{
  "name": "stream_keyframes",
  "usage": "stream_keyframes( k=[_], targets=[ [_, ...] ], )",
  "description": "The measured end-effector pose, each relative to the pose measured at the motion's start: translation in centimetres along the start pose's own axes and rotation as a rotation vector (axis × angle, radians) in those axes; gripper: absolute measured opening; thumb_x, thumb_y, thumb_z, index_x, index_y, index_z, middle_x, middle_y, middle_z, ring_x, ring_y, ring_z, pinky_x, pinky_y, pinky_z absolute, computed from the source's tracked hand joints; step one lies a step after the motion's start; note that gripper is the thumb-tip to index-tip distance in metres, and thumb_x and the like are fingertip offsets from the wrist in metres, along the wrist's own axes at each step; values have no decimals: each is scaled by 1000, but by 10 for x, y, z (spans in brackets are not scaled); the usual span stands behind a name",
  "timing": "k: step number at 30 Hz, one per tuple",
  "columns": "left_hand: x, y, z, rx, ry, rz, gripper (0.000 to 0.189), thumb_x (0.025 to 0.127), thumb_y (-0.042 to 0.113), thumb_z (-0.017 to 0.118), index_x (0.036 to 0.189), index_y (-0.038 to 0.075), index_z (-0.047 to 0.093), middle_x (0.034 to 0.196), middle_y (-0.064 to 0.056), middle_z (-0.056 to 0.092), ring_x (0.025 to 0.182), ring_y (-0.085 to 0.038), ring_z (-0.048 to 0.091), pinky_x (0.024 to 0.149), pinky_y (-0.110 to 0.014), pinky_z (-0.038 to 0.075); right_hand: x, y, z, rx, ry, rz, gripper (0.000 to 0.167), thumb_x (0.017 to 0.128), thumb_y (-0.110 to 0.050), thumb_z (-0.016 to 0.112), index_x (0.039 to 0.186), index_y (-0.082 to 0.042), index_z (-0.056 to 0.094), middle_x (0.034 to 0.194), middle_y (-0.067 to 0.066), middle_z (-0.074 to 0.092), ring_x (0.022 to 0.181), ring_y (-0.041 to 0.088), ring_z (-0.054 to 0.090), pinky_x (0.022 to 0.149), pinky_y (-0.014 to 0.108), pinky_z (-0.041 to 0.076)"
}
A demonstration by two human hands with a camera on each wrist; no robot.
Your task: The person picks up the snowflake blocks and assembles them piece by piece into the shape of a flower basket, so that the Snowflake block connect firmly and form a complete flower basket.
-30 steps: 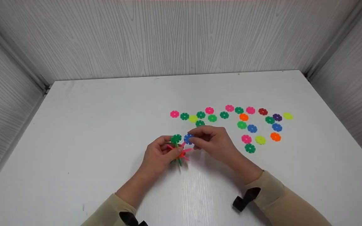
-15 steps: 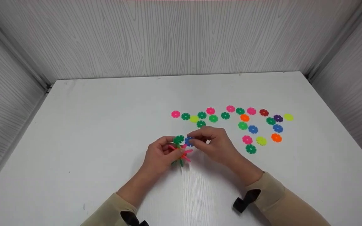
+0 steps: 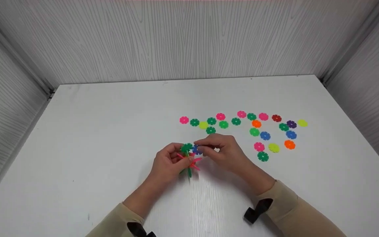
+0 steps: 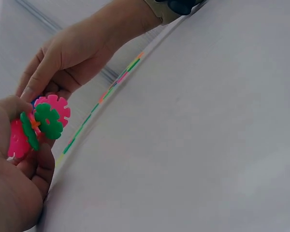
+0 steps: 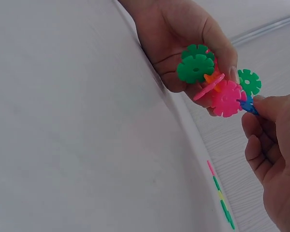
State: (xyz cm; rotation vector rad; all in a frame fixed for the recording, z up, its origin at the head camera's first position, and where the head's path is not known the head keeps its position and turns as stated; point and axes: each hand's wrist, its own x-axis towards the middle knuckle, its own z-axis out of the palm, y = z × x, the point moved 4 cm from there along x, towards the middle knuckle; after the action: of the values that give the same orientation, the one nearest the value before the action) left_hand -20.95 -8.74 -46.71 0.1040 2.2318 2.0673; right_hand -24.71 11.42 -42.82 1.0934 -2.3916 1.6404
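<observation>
My left hand (image 3: pixel 167 164) grips a cluster of interlocked, notched plastic flower discs, its thumb pressed over the middle. Pink discs (image 5: pixel 226 100) and green discs (image 5: pixel 195 68) stick out of it around a small orange piece (image 5: pixel 213 79). Another green disc (image 3: pixel 187 147) stands up at its far side. Between thumb and fingertip, my right hand (image 3: pixel 222 150) pinches a blue disc (image 5: pixel 249 105), whose edge meets the rim of a pink disc in the right wrist view. My right fingertips cover part of the blue disc.
Loose flower discs lie flat on the white table (image 3: pixel 104 131), beyond and to the right of my hands. Among them are a pink disc (image 3: pixel 259 146), an orange disc (image 3: pixel 290 144) and a dark green disc (image 3: pixel 263 156). Wood-grain panels (image 3: pixel 189 39) enclose the back and sides.
My right hand has brought the blue disc slightly down and left, onto the pink disc's edge. The cluster has shifted slightly in my left hand's grip. The loose discs lie as before.
</observation>
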Motion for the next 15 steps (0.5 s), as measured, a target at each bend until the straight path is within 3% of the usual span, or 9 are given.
stream_keyframes(
  k=[3, 8, 12, 15],
  targets=[
    [0, 0, 1, 20, -14, -3, 43, 90, 22, 87, 123, 9, 62, 109, -8, 72, 99, -25, 68, 86, -25, 60, 0, 0, -1, 6, -22, -17, 26, 100, -8, 75, 125, -12, 80, 106, -2, 78, 86, 19, 69, 76, 28, 59],
    [0, -1, 2, 49, -50, -14, 49, 92, 27, 86, 130, 11, 60, 113, -6, 73, 105, -25, 70, 92, -28, 60, 0, 1, -2, -5, -25, 60, 27, 101, -15, 75, 127, -17, 79, 113, -3, 79, 88, 19, 67, 76, 28, 57],
    [1, -1, 1, 61, -71, -1, 56, 93, 28, 85, 142, 15, 63, 131, -2, 69, 122, -22, 65, 98, -31, 58, 0, 7, -11, -7, 41, 135, 28, 102, -14, 73, 130, -15, 76, 118, 7, 78, 95, 21, 73, 85, 30, 61],
    [1, -1, 0, 56, -59, 0, 53, 94, 28, 84, 142, 16, 66, 138, 0, 66, 131, -22, 60, 100, -31, 57, 0, 19, -20, -34, 119, 247, 30, 103, -14, 72, 132, -14, 74, 120, 6, 76, 97, 21, 74, 86, 30, 62]
  ],
)
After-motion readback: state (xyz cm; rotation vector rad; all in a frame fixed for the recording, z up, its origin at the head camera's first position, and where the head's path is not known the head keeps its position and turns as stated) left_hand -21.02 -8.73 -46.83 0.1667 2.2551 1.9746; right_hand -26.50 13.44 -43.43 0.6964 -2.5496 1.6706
